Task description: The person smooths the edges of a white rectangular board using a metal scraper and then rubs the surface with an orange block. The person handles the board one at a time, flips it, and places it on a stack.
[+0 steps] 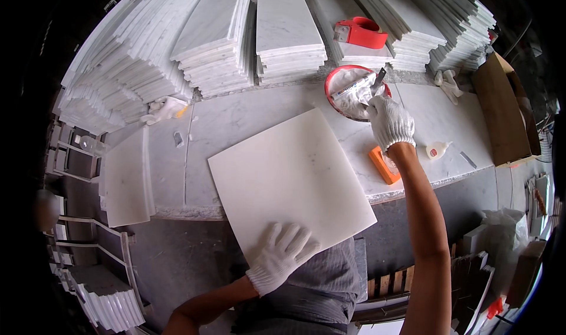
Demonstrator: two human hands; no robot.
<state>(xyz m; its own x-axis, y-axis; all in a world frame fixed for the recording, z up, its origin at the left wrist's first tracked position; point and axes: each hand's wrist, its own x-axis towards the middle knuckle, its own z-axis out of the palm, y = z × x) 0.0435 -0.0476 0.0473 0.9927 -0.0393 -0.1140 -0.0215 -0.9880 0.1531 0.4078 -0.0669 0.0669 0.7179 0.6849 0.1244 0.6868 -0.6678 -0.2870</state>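
A square white marble tile (295,170) lies tilted on the bench and overhangs its front edge toward me. My left hand (282,255), in a white knit glove, rests on the tile's near corner with fingers spread. My right hand (390,121), gloved likewise, is at the near right rim of a red-rimmed bowl (328,93) holding white paste. Its fingers are closed, and what they grip is hidden. A pen-like tube (354,86) and a dark flat-bladed tool (379,77) lie in the bowl. Beside my right wrist is an orange block-shaped thing (384,165).
Stacked marble slabs (289,28) line the back, with a red tape dispenser (362,33) on one stack. A small white bottle (437,150), a cardboard box (504,114) and crumpled gloves (449,86) are at right. More gloves (165,110) and a leaning tile (127,179) are at left.
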